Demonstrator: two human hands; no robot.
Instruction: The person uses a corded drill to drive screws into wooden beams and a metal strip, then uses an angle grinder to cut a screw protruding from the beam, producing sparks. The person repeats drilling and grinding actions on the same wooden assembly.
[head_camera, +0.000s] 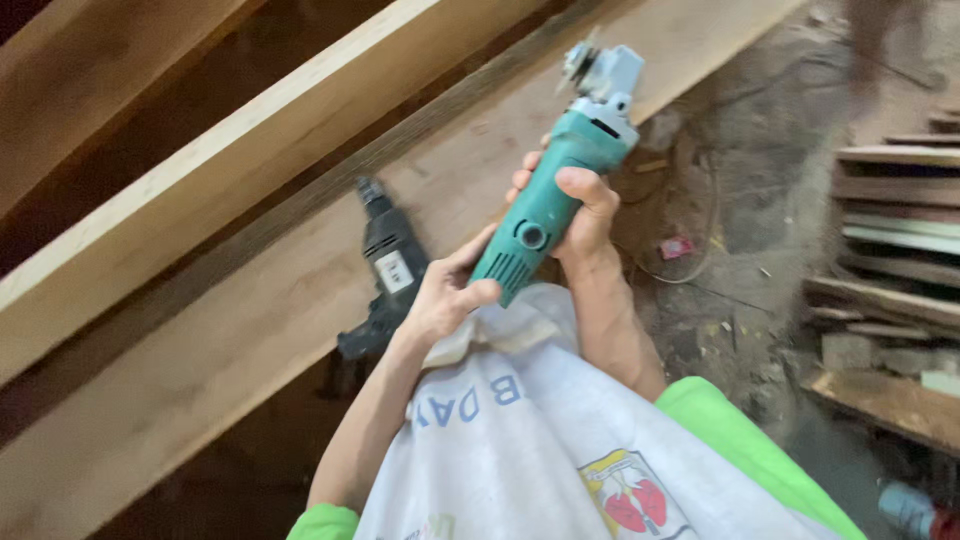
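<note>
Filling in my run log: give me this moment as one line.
right hand: grips green angle grinder | left hand: at grinder's rear, on white sack | black drill: lying on plank

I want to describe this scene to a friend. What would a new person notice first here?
First comes the teal angle grinder in the middle, held up by both hands: the right hand wraps its body, and the left hand touches its rear end. Just left of it, a black power drill lies on a long wooden plank. Below the hands, a white sack with printing fills the bottom of the picture.
</note>
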